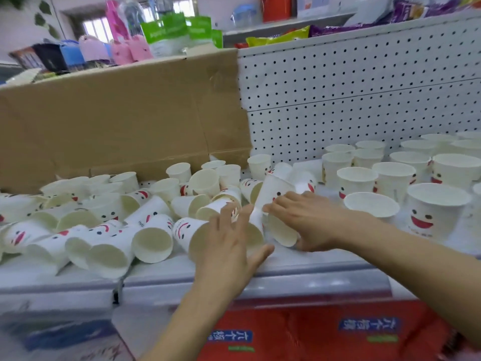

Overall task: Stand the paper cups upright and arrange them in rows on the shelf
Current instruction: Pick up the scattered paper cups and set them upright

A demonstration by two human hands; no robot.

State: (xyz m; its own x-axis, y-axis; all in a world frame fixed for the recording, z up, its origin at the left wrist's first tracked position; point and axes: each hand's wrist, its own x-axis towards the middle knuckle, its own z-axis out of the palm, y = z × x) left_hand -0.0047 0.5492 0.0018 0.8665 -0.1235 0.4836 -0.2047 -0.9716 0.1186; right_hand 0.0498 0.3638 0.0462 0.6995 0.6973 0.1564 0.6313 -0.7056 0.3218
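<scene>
Since the tipped paper cup (pixel 283 233) lies on the shelf (pixel 320 260) with its mouth toward the person, the right hand (pixel 307 222) curls around it; the left hand (pixel 229 241), fingers spread flat, holds nothing, just beside.

Two arms, uncovered to frame edge. Bare left grip (pixel 229 241), slender fingers (pixel 226 214); left forearm (pixel 200 306) at 6 o'clock. Bare right grip (pixel 312 220), likewise slender; right forearm (pixel 416 259) at 4 o'clock.
</scene>
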